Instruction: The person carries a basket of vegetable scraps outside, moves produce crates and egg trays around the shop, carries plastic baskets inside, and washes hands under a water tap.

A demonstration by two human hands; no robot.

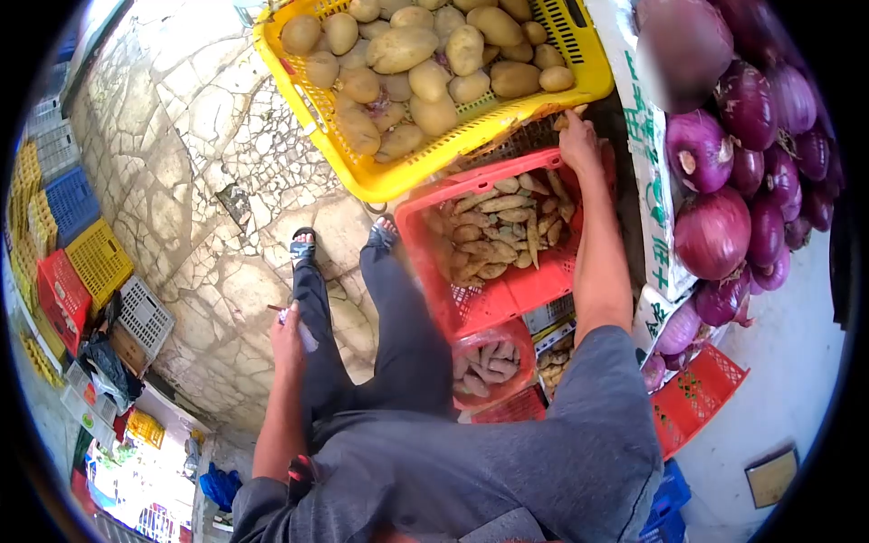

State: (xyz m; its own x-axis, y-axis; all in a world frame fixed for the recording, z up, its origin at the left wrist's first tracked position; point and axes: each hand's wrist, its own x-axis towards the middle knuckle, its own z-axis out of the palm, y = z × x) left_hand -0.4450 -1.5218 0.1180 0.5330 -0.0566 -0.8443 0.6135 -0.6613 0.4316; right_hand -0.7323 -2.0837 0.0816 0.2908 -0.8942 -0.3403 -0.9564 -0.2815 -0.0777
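Note:
My right hand reaches to the corner where a yellow crate and a red crate meet. Its fingers are closed on something small and yellowish-brown; I cannot make out what it is. Large potatoes fill the yellow crate. Slim, knobbly tan roots lie in the red crate below it. Down at my left side, my left hand is closed around a small item with a thin brown end and a whitish, filmy part, too small to name.
Purple onions are heaped at the right behind a white board with green writing. A red tub of pinkish roots stands near my leg. Stacked crates line the left side. Cracked stone paving lies underfoot.

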